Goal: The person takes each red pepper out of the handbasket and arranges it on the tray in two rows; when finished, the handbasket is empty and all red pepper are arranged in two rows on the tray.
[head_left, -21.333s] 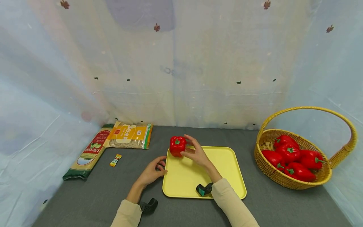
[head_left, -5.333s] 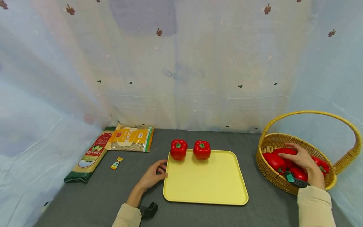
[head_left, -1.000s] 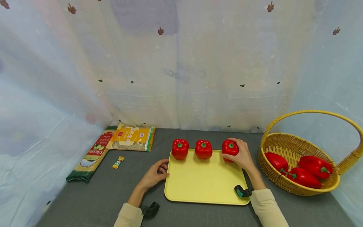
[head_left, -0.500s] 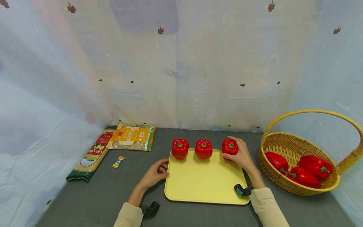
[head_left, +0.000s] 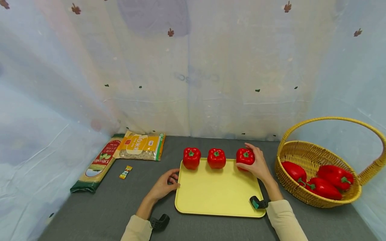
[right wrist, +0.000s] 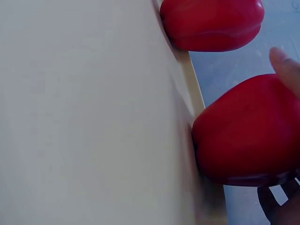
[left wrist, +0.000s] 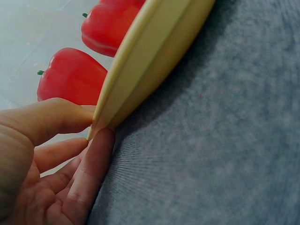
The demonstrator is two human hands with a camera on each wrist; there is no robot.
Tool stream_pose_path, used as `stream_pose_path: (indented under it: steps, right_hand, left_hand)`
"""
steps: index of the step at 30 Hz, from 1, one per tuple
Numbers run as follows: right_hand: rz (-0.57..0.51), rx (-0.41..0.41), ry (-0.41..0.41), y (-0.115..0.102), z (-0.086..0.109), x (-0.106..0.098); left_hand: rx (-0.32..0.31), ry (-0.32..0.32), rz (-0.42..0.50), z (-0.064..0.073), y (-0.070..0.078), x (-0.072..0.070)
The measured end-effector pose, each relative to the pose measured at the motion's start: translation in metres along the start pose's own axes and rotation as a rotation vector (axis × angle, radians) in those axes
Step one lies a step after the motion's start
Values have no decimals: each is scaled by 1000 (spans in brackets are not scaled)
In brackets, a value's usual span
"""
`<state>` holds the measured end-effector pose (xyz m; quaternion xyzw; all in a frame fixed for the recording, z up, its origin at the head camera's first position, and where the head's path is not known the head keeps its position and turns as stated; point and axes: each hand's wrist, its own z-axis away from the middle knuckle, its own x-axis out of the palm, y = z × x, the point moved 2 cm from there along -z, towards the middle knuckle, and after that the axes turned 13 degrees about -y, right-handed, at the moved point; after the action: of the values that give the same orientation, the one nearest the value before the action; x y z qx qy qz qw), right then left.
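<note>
Looking down from the head view, seeing the left hand (head_left: 162, 186) pinching the left edge of the yellow tray (head_left: 217, 194) in the lower middle of the frame, and the right hand (head_left: 259, 168) spread around the right-hand pepper (head_left: 244, 157) at the tray's upper right, roughly in line with the middle pepper (head_left: 216, 158) and the left pepper (head_left: 192, 158). Noting also three more peppers (head_left: 335, 176) in the basket (head_left: 301, 152) at lower right. Turning to the left wrist view, finding the tray's edge between thumb and fingers at lower left, below two peppers; best to pinch lightly, steadying without tilting. In the right wrist view, seeing the pepper at lower right, base by the tray's rim, with one fingertip apart from it; cannot tell whether gripping or only cupping. Better to check for a level seat before letting go, parting the fingers evenly to avoid tipping.
</note>
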<state>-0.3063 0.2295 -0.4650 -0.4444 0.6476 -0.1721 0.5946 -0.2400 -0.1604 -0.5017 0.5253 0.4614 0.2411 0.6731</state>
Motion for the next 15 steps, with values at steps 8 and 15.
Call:
stream_pose_path:
  steps: [8,15]
  right_hand:
    - [14,-86,81,-11,4,-12]
    - [30,-176,157,-30,9,-25]
  left_hand:
    - [-6,0,13,-1,0,0]
    - [-10,5,26,-1,-2,0]
